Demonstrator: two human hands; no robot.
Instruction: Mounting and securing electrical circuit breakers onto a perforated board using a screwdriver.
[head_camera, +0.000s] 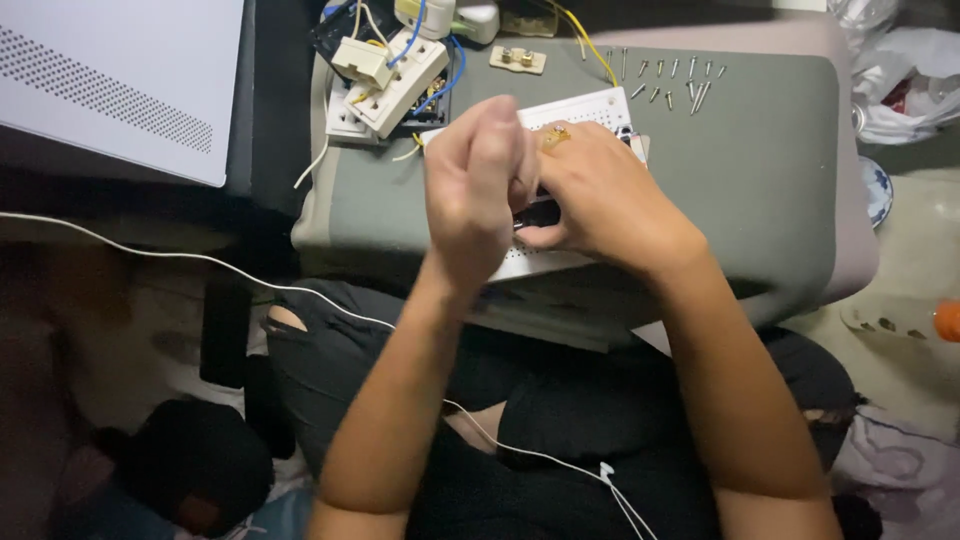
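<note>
At the far left a flat white device (110, 80) with a perforated face lay beside the grey padded counter (780, 180), and a thin white cable (200, 258) ran from the left edge across the person's dark trousers toward the lap. On the counter's back left corner sat a cluster of cream socket blocks (385, 85) with blue and yellow wires (450, 70) looped over them.

The left hand (475, 185) was curled with its fingers bent inward, raised over the left half of the white breadboard (570, 110); its grip was closed, but what it pinched, if anything, could not be told, since the fingers hid it. The breadboard lay flat near the middle of the counter, mostly covered by both hands.

The right hand (600, 200), with a gold ring on one finger, rested on the breadboard just beside the left hand and touched it. Its thumb and fingers were closed on a small dark part (540, 213) pressed against the board.

Further right, near the counter's back edge, a small tan terminal piece (518, 60) and a row of loose metal screws (675, 80) lay well apart from the hands. A crumpled plastic bag (900, 80) sat beyond the right end.
</note>
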